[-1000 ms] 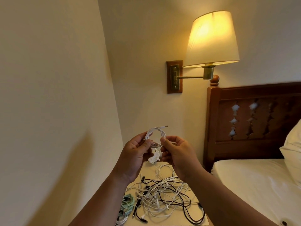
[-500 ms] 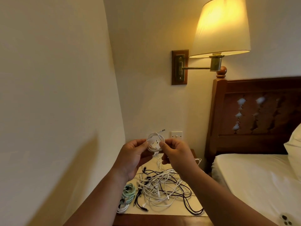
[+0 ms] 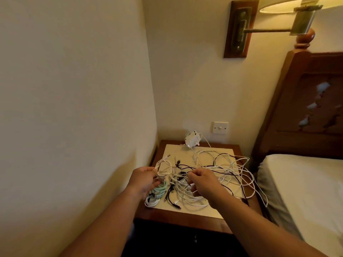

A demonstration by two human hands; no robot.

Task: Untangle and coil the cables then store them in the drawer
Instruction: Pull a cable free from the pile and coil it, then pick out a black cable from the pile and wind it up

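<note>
My left hand (image 3: 145,179) grips a small coil of white cable (image 3: 164,166) just above the left side of the nightstand (image 3: 185,217). My right hand (image 3: 203,183) hovers over a tangled pile of white and black cables (image 3: 228,169) with its fingers curled; whether it pinches a strand I cannot tell. A coiled mint-green cable (image 3: 160,190) and a coiled white cable (image 3: 151,201) lie under my left hand at the front left corner. A white charger plug (image 3: 192,140) stands at the back of the top.
The nightstand sits in a corner, with a wall close on the left and a bed (image 3: 304,184) with a wooden headboard (image 3: 304,101) on the right. A wall lamp (image 3: 241,28) hangs above, and a light switch (image 3: 220,127) is behind.
Both hands have dropped from chest height down to the nightstand. The right hand has let go of the white coil, which stays in the left hand. The view tilted down.
</note>
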